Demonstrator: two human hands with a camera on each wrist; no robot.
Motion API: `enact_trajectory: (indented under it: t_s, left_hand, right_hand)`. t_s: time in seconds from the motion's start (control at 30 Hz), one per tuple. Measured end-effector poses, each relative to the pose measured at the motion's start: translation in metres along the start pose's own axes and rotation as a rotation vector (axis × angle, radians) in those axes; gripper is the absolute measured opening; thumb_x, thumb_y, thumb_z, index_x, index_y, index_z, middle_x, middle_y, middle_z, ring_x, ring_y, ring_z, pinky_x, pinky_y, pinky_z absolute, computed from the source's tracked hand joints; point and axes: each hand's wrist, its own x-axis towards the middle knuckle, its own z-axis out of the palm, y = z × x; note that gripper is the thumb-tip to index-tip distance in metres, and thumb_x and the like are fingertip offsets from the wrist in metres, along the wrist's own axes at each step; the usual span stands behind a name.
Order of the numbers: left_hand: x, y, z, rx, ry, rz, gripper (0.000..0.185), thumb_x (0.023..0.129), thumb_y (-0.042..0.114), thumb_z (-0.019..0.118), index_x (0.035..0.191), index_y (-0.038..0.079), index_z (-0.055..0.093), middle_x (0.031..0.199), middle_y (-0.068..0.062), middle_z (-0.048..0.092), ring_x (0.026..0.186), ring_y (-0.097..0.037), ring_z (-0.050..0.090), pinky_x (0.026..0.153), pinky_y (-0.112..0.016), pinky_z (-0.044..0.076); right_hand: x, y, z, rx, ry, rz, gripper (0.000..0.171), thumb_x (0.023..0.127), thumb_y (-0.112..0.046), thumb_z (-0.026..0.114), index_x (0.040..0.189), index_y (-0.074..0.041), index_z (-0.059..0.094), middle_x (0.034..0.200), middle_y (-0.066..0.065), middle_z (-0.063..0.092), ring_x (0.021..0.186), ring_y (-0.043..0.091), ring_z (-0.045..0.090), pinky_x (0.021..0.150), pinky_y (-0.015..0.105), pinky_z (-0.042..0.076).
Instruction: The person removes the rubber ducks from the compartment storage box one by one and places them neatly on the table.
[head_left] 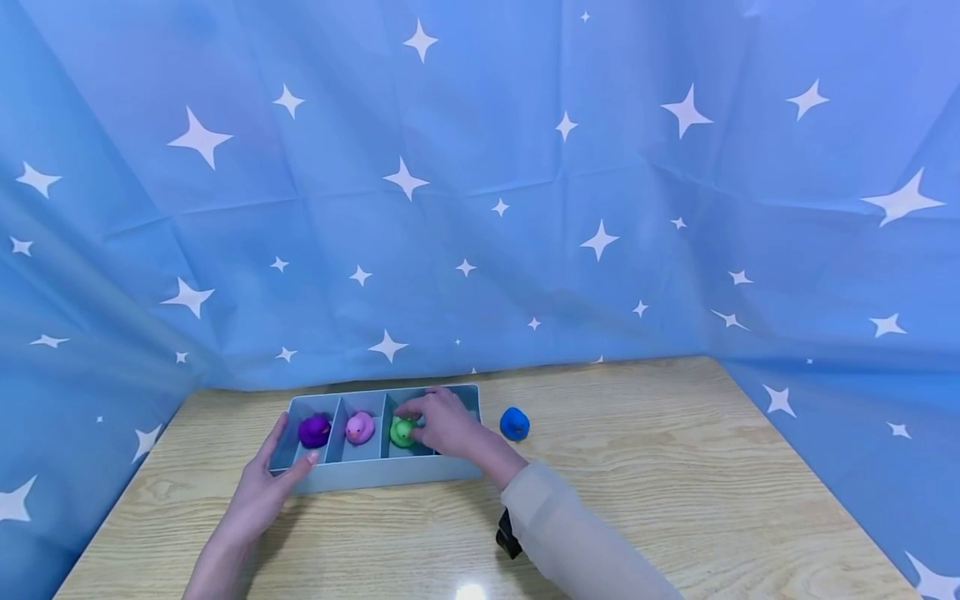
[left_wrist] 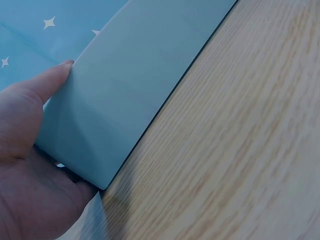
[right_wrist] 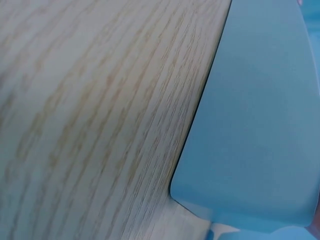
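Note:
A grey-blue divided box (head_left: 375, 477) stands on the wooden table. My left hand (head_left: 258, 492) grips its left end, the thumb at the front rim and the fingers along the end wall; the left wrist view shows this hand (left_wrist: 35, 135) around the corner. A purple toy duck (head_left: 314, 430) sits in the leftmost compartment, a pink duck (head_left: 360, 427) in the one beside it. In the third compartment my right hand (head_left: 450, 423) pinches a green duck (head_left: 401, 432), partly covering it. That hand also hides much of the rightmost compartment.
A blue toy duck (head_left: 514, 423) lies on the table (head_left: 675, 467) just right of the box. Under the right sleeve (head_left: 555, 517) shows a black object (head_left: 507, 537). A blue curtain (head_left: 480, 208) with white stars hangs behind the table and along its sides.

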Motion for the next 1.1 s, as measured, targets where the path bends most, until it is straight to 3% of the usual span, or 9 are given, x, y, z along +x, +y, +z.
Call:
enact_trajectory:
  t_s: [0.27, 0.57, 1.1]
  left_hand:
    - [-0.0002, 0.0012, 0.0002, -0.012, -0.004, 0.001, 0.102, 0.099, 0.045, 0.067, 0.165, 0.025, -0.008, 0.17, -0.021, -0.007, 0.153, -0.048, -0.007, 0.119, -0.069, 0.006]
    - [-0.0005, -0.0002, -0.0003, -0.014, -0.003, 0.007, 0.102, 0.099, 0.045, 0.067, 0.165, 0.025, -0.008, 0.17, -0.021, -0.007, 0.153, -0.048, -0.007, 0.12, -0.068, 0.005]
    - [-0.0015, 0.0014, 0.0003, -0.016, -0.001, 0.0, 0.104, 0.098, 0.048, 0.068, 0.165, 0.025, -0.008, 0.169, -0.022, -0.007, 0.152, -0.049, -0.006, 0.118, -0.071, 0.006]
  right_hand:
    - [0.0033, -0.0003, -0.0016, -0.073, -0.031, -0.06, 0.031, 0.095, -0.016, 0.076, 0.126, -0.015, 0.075, 0.118, -0.006, 0.074, 0.11, 0.011, 0.066, 0.118, 0.039, 0.033]
    - [0.0042, -0.003, -0.0017, -0.127, -0.065, -0.047, 0.028, 0.094, -0.023, 0.078, 0.122, -0.02, 0.078, 0.111, -0.009, 0.076, 0.103, 0.008, 0.065, 0.119, 0.037, 0.03]
    - [0.0043, 0.0009, 0.0004, -0.028, -0.047, -0.041, 0.025, 0.095, -0.023, 0.077, 0.119, -0.017, 0.079, 0.1, -0.01, 0.076, 0.091, 0.002, 0.066, 0.119, 0.039, 0.028]
